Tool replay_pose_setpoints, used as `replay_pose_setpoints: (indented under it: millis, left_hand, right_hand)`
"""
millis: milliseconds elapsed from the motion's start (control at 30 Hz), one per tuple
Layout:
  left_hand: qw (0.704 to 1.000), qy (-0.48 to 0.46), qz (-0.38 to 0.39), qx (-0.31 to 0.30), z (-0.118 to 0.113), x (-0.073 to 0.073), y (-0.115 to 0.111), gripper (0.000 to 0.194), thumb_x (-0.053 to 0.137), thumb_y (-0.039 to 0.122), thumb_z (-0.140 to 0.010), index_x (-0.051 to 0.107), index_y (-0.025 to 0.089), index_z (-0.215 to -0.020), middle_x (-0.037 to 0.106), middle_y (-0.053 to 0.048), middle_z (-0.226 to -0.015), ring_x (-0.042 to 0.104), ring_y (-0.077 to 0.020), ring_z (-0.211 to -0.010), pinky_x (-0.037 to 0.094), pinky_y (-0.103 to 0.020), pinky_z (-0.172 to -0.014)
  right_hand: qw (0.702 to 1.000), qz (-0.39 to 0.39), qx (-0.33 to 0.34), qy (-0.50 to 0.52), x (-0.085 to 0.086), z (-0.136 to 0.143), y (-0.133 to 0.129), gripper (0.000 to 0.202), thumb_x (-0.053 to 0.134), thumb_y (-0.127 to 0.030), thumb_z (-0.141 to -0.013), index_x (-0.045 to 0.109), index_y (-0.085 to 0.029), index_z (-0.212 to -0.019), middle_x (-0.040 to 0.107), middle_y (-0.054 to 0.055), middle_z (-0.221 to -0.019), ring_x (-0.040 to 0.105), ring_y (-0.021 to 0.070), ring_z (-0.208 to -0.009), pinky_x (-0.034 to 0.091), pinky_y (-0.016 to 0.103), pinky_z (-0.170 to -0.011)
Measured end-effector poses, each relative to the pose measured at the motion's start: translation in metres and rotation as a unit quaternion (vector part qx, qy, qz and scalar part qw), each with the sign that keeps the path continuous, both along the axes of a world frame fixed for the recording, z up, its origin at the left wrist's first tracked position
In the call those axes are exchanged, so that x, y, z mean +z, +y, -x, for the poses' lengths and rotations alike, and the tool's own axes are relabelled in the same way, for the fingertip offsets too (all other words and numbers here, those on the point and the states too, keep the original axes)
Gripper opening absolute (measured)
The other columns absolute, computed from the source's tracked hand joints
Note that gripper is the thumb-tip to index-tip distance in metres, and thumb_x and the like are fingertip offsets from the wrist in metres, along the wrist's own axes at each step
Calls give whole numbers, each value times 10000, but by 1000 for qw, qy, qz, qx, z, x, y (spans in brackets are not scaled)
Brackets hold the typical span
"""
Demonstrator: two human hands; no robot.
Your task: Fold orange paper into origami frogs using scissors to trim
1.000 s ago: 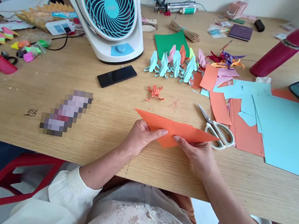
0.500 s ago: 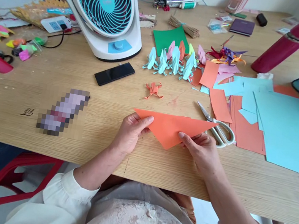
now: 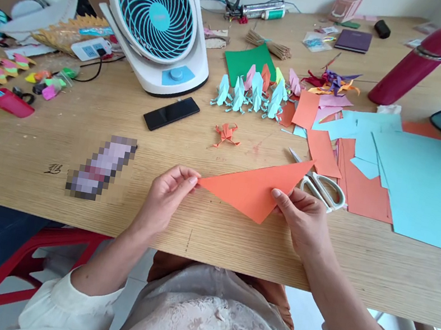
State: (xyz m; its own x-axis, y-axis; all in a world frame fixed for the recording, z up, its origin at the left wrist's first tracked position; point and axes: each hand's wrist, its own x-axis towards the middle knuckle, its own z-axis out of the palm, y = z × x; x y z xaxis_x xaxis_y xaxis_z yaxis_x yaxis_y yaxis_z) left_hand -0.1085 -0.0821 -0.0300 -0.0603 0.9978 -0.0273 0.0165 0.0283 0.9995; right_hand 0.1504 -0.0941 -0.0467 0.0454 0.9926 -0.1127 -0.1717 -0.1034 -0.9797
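Observation:
An orange sheet of paper (image 3: 253, 188), folded into a triangle, is held between my two hands above the table's front part. My left hand (image 3: 168, 195) pinches its left tip between thumb and fingers. On the right side, my right hand (image 3: 303, 216) grips the paper with the thumb on top and the fingers behind. White-handled scissors (image 3: 321, 189) lie just beyond my right hand, their blades partly covered by the paper. A small orange origami figure (image 3: 226, 134) with spread legs rests on the table beyond the paper.
Several origami figures (image 3: 255, 94) stand farther back beside green paper (image 3: 249, 62). Blue sheets (image 3: 425, 189) and orange pieces (image 3: 364, 185) lie right, near a red flask (image 3: 416, 69). A fan (image 3: 156, 17), a black phone (image 3: 171, 114) and a blurred object (image 3: 101, 168) are left.
The triangle has tilted, its right tip raised and its left tip lowered. My left hand has slid outward to the left tip; my right hand keeps its grip.

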Motion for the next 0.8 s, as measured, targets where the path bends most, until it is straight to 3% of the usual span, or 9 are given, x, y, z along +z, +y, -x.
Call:
replay_pose_setpoints:
  millis: [100, 200, 267, 367, 433, 567, 667, 800]
  left_hand:
    - [985, 140, -86, -44, 4, 18, 6, 219, 733, 338, -838, 727, 202, -1009, 737, -64, -1031, 663, -197, -1007, 472, -270, -922]
    - [961, 183, -73, -194, -14, 33, 17, 344, 738, 349, -826, 717, 215, -1142, 734, -79, -1144, 668, -240, -1069, 494, -303, -911]
    - [937, 193, -59, -284, -32, 36, 27, 367, 764, 359, -792, 713, 221, -1129, 747, -55, -1099, 694, -223, -960, 515, -284, -798]
    - [907, 179, 8, -380, -54, 31, 47, 157, 712, 327, -812, 716, 171, -811, 723, -12, -774, 659, -168, -674, 449, -237, -565]
    - [918, 92, 51, -383, -62, 23, 60, 185, 746, 327, -778, 717, 158, -848, 730, -24, -797, 666, -167, -675, 472, -242, -581]
    - [950, -42, 82, -298, -65, 5, 72, 383, 869, 377, -661, 732, 149, -936, 761, -77, -918, 706, -198, -805, 535, -299, -740]
    - [951, -90, 103, -278, -59, -8, 72, 434, 904, 394, -612, 733, 153, -930, 763, -73, -915, 713, -200, -827, 541, -314, -776]
    - [948, -91, 98, -288, -49, -19, 71, 397, 890, 407, -637, 729, 152, -895, 761, -69, -908, 718, -207, -852, 542, -324, -799]
  right_hand:
    - [999, -13, 21, -28, 0, 0, -2, 245, 771, -485, -798, 771, -239, -790, 755, 27, -829, 675, 228, -815, 559, 345, -719]
    - [994, -14, 90, -58, -1, 1, -4, 278, 770, -507, -790, 775, -229, -813, 757, 32, -838, 677, 244, -809, 549, 348, -702]
    - [988, -11, 138, -68, 0, 0, -4, 306, 781, -523, -770, 776, -224, -837, 756, 34, -840, 674, 245, -787, 542, 342, -686]
    - [986, -6, 141, -87, 6, -4, 3, 337, 782, -553, -754, 756, -219, -790, 733, 29, -764, 657, 237, -736, 524, 328, -638]
    - [988, -5, 118, -99, 12, -9, 13, 327, 785, -551, -752, 740, -229, -779, 714, 14, -733, 645, 220, -716, 503, 311, -611]
    - [984, 13, 142, -107, 15, -15, 33, 309, 850, -508, -685, 722, -248, -794, 714, -4, -781, 619, 180, -698, 468, 286, -596]
    - [981, 37, 153, -111, 6, -12, 40, 342, 835, -541, -683, 707, -233, -761, 705, 10, -756, 591, 166, -654, 446, 278, -561]
    - [989, 32, 114, -89, -4, -6, 42, 335, 810, -539, -727, 699, -232, -803, 717, 19, -801, 618, 175, -694, 492, 287, -604]
